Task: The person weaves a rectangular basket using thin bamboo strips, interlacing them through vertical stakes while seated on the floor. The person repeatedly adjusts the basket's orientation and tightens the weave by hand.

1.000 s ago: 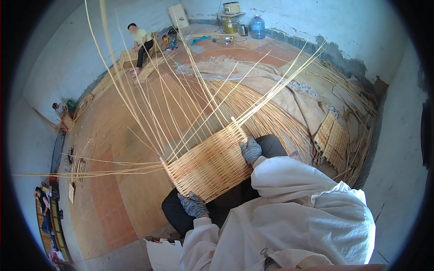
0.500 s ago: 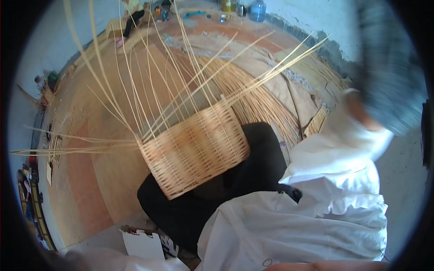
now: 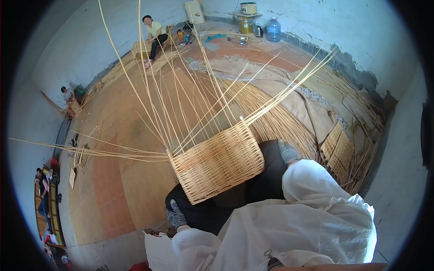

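Note:
A woven wicker panel [image 3: 217,163] lies tilted on my black-clad lap [image 3: 266,180]. Many long loose willow rods [image 3: 181,104] fan up and to the left from its far edge. My left hand [image 3: 175,215], in a grey glove, rests on the black fabric just below the panel's near left corner, apart from it. My right hand [image 3: 288,152], also gloved, lies on the fabric a little to the right of the panel's right edge. Neither hand holds anything. White sleeves cover both forearms.
Bundles of willow rods [image 3: 275,113] lie on mats ahead, with small woven panels [image 3: 337,147] to the right. A person in a yellow top [image 3: 153,31] sits far back; other people sit by the left wall [image 3: 67,94] and at the left edge [image 3: 43,194]. A blue water bottle [image 3: 273,30] stands at the back.
A second ago both hands gripped the panel's edges. Then my right hand rose toward my head; now it is down beside the panel, and both hands are off it.

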